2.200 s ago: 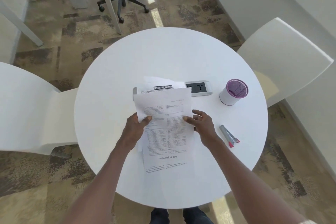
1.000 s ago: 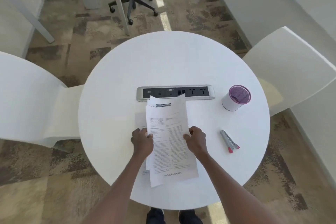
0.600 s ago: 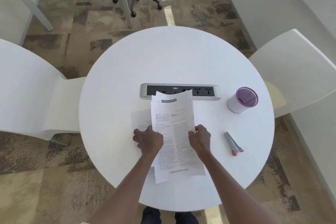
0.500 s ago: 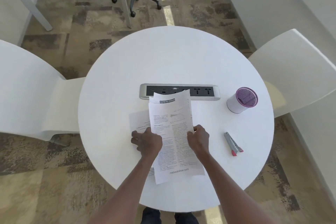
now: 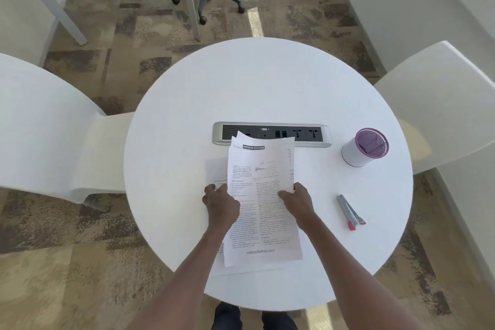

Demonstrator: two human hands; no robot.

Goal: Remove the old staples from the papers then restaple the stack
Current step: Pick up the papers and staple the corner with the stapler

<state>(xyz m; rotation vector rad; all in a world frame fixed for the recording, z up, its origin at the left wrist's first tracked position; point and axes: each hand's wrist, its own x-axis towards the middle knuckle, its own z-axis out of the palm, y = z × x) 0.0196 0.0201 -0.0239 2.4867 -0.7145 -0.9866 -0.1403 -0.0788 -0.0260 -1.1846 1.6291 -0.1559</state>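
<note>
Matt printed paper sheets [image 5: 263,195], smooth white table [image 5: 267,83], metal stapler [image 5: 349,212]

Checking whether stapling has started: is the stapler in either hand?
No, the stapler lies alone on the table, while both hands hold the papers.

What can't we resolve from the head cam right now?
- Staples in the papers: too small in head view.
- Lower sheets: covered by the top page.
- Left hand and right hand fingertips: hidden under the page edges.
- Purple mesh cup contents: unreadable.
- Stapler load: not visible.
</note>
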